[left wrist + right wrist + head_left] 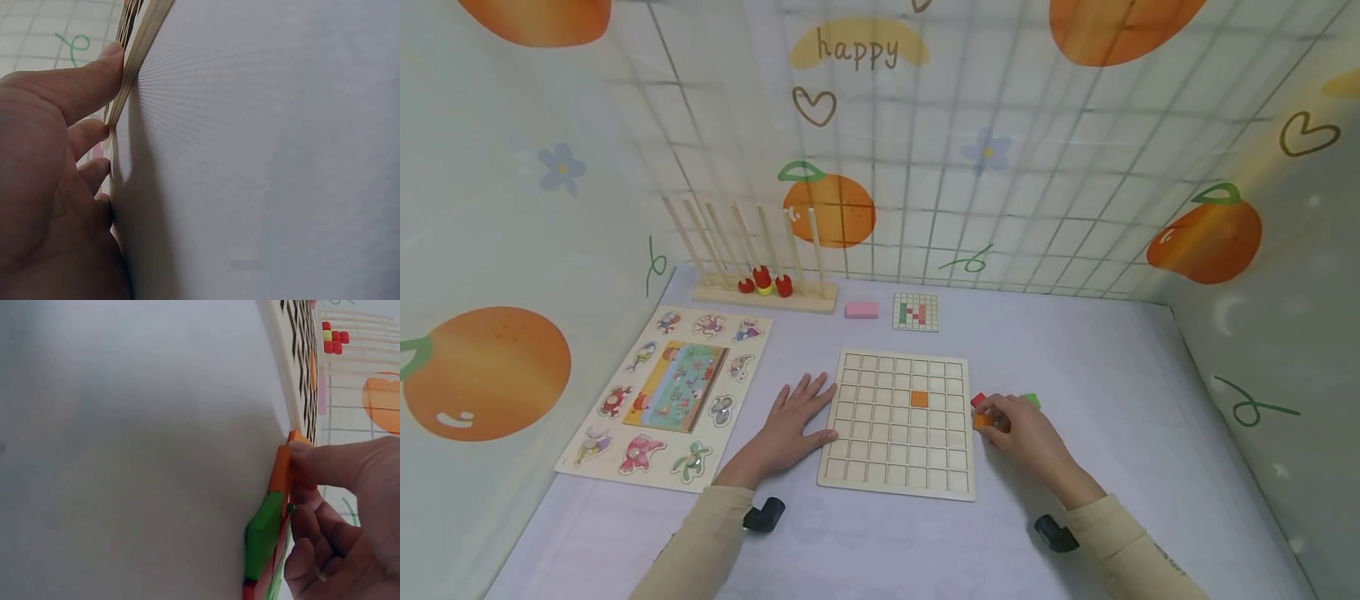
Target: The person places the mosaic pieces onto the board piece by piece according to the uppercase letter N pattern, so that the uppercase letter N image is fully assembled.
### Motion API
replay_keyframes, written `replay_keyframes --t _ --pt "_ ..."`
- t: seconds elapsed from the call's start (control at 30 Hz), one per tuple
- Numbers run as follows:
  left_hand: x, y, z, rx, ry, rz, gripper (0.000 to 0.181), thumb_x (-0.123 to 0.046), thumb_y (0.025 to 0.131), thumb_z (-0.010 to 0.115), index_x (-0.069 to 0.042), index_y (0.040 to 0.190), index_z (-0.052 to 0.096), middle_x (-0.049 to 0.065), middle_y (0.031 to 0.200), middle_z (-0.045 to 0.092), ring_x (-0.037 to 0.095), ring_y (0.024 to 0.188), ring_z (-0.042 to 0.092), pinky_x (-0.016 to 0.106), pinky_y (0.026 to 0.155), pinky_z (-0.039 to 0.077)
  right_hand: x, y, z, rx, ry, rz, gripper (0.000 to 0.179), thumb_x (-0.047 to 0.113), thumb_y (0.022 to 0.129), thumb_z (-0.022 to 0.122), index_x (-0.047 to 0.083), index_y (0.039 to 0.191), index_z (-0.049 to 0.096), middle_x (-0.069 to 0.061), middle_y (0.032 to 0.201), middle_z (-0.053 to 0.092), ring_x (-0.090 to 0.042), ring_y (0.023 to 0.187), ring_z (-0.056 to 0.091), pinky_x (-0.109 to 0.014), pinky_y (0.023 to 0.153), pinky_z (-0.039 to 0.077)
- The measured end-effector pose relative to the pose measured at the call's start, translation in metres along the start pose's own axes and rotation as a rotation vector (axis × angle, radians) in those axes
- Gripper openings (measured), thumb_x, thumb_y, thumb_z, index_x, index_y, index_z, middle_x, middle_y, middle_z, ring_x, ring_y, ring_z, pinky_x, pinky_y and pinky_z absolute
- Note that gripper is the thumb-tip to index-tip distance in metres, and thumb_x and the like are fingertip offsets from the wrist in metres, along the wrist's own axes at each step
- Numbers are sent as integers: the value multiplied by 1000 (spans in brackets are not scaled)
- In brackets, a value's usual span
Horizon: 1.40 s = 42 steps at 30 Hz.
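Observation:
A square wooden grid board [854, 446] lies in the middle of the table with one orange square tile [920, 399] in an upper cell. My left hand [792, 427] rests with fingers spread at the board's left side, the thumb on its edge. Just off the right edge my right hand [1024, 435] pinches another orange tile [295, 436] between thumb and fingers. Beside those fingertips, in the right wrist view, lie a further orange tile [281, 469], a green tile [264, 534] and a red tile [249, 590]. The hand partly covers this pile in the head view.
Behind the board lie a small pattern card [931, 313] and a pink block [861, 311]. A wooden peg stand [816, 298] with red and yellow beads stands at the back left. A sea-animal puzzle board [625, 433] lies left of my left hand. Printed curtains enclose the table.

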State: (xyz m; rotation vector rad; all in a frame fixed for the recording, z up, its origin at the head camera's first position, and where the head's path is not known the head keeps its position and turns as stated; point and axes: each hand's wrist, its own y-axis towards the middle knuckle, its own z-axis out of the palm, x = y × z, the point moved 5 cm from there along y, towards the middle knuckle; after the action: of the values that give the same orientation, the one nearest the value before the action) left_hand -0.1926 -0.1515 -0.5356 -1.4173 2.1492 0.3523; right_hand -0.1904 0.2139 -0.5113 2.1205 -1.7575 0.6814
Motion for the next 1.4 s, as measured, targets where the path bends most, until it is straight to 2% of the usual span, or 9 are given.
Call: replay_keyframes --t 0.47,0.63,0.87,1.0,1.17,1.4 --pt "1 0 0 -1 3 2 79 -43 95 69 -14 160 33 6 170 16 31 157 3 54 126 -4 -2 -3 -1 59 82 48 19 13 94 74 19 111 70 6 81 65 -12 68 58 -29 65 52" --pt "2 1 2 3 11 -12 80 -45 96 68 -16 161 32 4 170 15 29 157 2 51 126 -6 -3 -4 -2 41 87 38 19 13 95 72 20 112 70 5 82 62 -15 73 54 -27 62 50" --pt "2 1 2 3 7 -9 80 -45 96 68 -15 161 32 5 170 15 30 157 2 52 126 -5 -2 -3 -5 -1 119 -7 20 13 96 72 19 115 69 5 81 61 -15 72 54 -25 60 47" --pt "2 0 1 2 6 -9 80 -45 96 68 -15 161 32 6 170 15 30 157 2 52 126 -5 3 0 -4 -9 167 -10 19 11 96 70 15 115 70 3 91 68 -13 70 57 -25 61 52" --pt "3 0 3 11 8 -17 80 -45 96 68 -15 161 32 5 170 14 29 157 1 51 126 -6 11 3 2 0 215 18 20 10 97 68 14 116 70 0 101 71 -14 67 59 -26 56 54" --pt "4 1 3 10 3 -15 80 -46 96 68 -15 161 32 5 170 14 29 157 1 51 126 -7 26 8 6 -25 181 -28 19 12 95 72 20 112 72 5 90 67 -13 76 57 -25 63 51"
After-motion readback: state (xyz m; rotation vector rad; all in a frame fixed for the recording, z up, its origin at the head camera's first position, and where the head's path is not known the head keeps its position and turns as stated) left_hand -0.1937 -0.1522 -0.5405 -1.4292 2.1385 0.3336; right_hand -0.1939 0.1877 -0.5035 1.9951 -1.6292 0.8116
